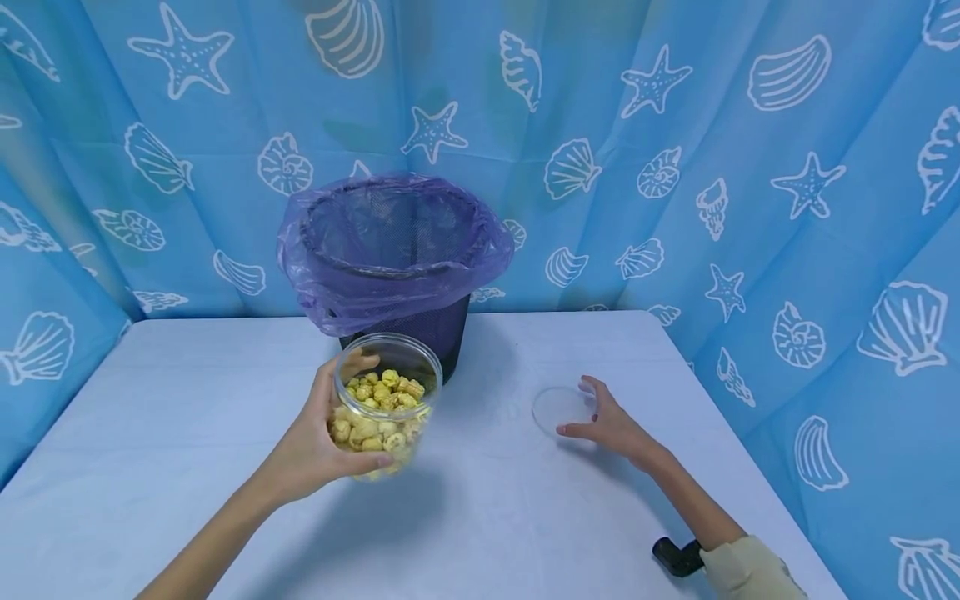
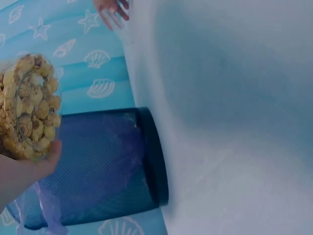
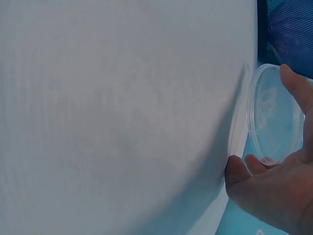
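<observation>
My left hand [image 1: 330, 437] grips a clear round plastic tub [image 1: 386, 417] around its side, thumb at the front. Yellow popcorn [image 1: 382, 390] fills much of the tub, which has no lid on. It is held above the table, just in front of the bin; the left wrist view shows the tub's popcorn-packed base [image 2: 32, 110]. On the right, my right hand [image 1: 611, 425] holds a clear round lid [image 3: 274, 112] by its edge, thumb on one side and fingers on the other. The hand's shadow falls on the white cloth beneath.
A dark mesh bin [image 1: 442, 325] lined with a purple plastic bag [image 1: 375, 300] stands at the table's back, its mouth wide. A black object [image 1: 678, 557] is by the right sleeve. Blue shell-patterned curtain [image 1: 480, 83] hangs behind and beside the white-covered table [image 1: 495, 517].
</observation>
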Motion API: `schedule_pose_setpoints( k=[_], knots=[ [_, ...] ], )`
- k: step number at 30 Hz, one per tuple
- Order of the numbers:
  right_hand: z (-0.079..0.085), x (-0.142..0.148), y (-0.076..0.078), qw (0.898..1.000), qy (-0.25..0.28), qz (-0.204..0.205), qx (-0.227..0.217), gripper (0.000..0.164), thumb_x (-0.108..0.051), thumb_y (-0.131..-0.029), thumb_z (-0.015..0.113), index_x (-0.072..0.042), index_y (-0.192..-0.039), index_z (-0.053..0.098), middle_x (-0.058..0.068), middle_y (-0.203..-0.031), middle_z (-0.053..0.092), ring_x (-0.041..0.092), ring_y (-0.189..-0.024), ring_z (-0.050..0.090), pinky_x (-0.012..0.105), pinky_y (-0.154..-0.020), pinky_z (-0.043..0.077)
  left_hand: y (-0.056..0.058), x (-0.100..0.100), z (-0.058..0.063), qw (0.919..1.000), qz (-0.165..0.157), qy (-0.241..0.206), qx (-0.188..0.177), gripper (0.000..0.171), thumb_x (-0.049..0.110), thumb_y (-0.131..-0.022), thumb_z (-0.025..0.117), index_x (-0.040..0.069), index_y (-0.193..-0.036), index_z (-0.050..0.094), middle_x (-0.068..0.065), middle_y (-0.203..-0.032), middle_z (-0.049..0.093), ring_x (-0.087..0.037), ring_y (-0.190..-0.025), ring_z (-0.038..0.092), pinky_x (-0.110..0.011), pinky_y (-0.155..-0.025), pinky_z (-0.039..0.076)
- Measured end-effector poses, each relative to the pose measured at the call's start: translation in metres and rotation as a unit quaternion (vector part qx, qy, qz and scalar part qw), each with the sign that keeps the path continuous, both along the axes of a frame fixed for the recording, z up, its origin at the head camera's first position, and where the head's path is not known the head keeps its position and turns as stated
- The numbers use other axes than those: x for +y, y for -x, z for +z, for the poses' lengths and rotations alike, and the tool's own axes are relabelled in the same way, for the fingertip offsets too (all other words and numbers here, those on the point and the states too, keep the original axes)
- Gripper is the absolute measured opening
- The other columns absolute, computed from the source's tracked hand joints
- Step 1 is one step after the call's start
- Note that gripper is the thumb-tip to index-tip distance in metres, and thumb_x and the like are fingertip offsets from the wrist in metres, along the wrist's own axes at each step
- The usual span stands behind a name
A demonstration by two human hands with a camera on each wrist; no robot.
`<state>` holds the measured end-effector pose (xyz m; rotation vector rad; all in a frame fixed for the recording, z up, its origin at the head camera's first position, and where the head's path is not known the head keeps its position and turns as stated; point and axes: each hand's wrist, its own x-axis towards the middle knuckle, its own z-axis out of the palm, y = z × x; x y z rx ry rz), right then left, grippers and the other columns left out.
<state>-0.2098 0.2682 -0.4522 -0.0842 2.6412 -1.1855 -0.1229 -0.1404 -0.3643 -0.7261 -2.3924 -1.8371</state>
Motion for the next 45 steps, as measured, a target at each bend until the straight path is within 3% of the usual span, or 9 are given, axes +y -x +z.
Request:
schedule_pose_setpoints(
  k=[4, 7, 17, 26, 37, 41, 45],
  knots=[
    [-0.001, 0.001, 0.002, 0.997, -0.077, 0.006, 0.023, 0.105, -0.047, -0.068, 0.076, -0.004, -0.143, 0.017, 0.023, -0.145, 0.020, 0.043, -0.129, 0.022, 0.061, -0.095, 0.029, 0.000, -0.007, 0.004, 0.9999, 0.003, -0.010, 0.004, 0.110, 0.009, -0.066, 0.083, 0.029, -0.144, 0.010, 0.004, -0.143, 0.024, -0.026, -0.118, 0.042, -0.033, -0.084, 0.048],
    [-0.002, 0.002, 0.003, 0.991, -0.129, 0.008, 0.037, 0.106, -0.050, -0.065, 0.077, 0.000, -0.141, 0.022, 0.027, -0.141, 0.026, 0.044, -0.125, 0.026, 0.063, -0.091, 0.033, -0.001, -0.013, 0.007, 0.9998, 0.013, -0.013, 0.005, 0.109, 0.007, -0.066, 0.083, 0.029, -0.144, 0.010, 0.002, -0.143, 0.025, -0.026, -0.119, 0.041, -0.031, -0.085, 0.048],
    [-0.008, -0.001, 0.004, 0.973, -0.223, 0.005, 0.062, 0.107, -0.059, -0.059, 0.076, 0.001, -0.136, 0.033, 0.025, -0.135, 0.036, 0.040, -0.113, 0.035, 0.060, -0.085, 0.039, -0.006, -0.032, 0.017, 0.9979, 0.065, 0.002, 0.005, 0.110, 0.005, -0.067, 0.082, 0.029, -0.144, 0.008, -0.001, -0.144, 0.025, -0.027, -0.125, 0.032, -0.021, -0.086, 0.044],
    [-0.009, 0.001, 0.001, 0.967, -0.233, 0.021, 0.098, 0.107, -0.064, -0.058, 0.074, 0.004, -0.132, 0.037, 0.026, -0.131, 0.038, 0.041, -0.111, 0.036, 0.059, -0.085, 0.038, -0.005, -0.045, 0.026, 0.9949, 0.093, 0.019, 0.032, 0.110, 0.003, -0.067, 0.081, 0.028, -0.144, 0.007, -0.002, -0.143, 0.025, -0.027, -0.126, 0.031, -0.016, -0.086, 0.042],
    [-0.004, 0.002, 0.001, 0.967, -0.237, 0.031, 0.087, 0.110, -0.067, -0.058, 0.072, 0.003, -0.134, 0.035, 0.026, -0.134, 0.035, 0.040, -0.113, 0.035, 0.057, -0.085, 0.042, -0.005, -0.059, 0.038, 0.9890, 0.135, 0.044, 0.042, 0.110, 0.004, -0.068, 0.081, 0.029, -0.144, 0.005, 0.000, -0.143, 0.026, -0.024, -0.123, 0.033, -0.011, -0.086, 0.039],
    [0.010, 0.001, 0.004, 0.968, -0.224, 0.039, 0.105, 0.105, -0.068, -0.068, 0.063, 0.004, -0.137, 0.031, 0.028, -0.137, 0.030, 0.044, -0.117, 0.033, 0.060, -0.085, 0.040, -0.005, -0.064, 0.042, 0.9858, 0.153, 0.052, 0.043, 0.111, 0.005, -0.068, 0.081, 0.031, -0.144, 0.004, 0.000, -0.143, 0.025, -0.024, -0.122, 0.033, -0.010, -0.086, 0.037],
    [0.032, 0.000, 0.011, 0.962, -0.198, 0.053, 0.179, 0.080, -0.054, -0.086, 0.054, 0.006, -0.135, 0.034, 0.028, -0.137, 0.031, 0.046, -0.121, 0.031, 0.061, -0.090, 0.036, -0.007, -0.070, 0.044, 0.9841, 0.165, 0.049, 0.043, 0.111, 0.003, -0.069, 0.080, 0.033, -0.143, 0.004, -0.001, -0.144, 0.024, -0.022, -0.120, 0.036, -0.009, -0.084, 0.039]
  ],
)
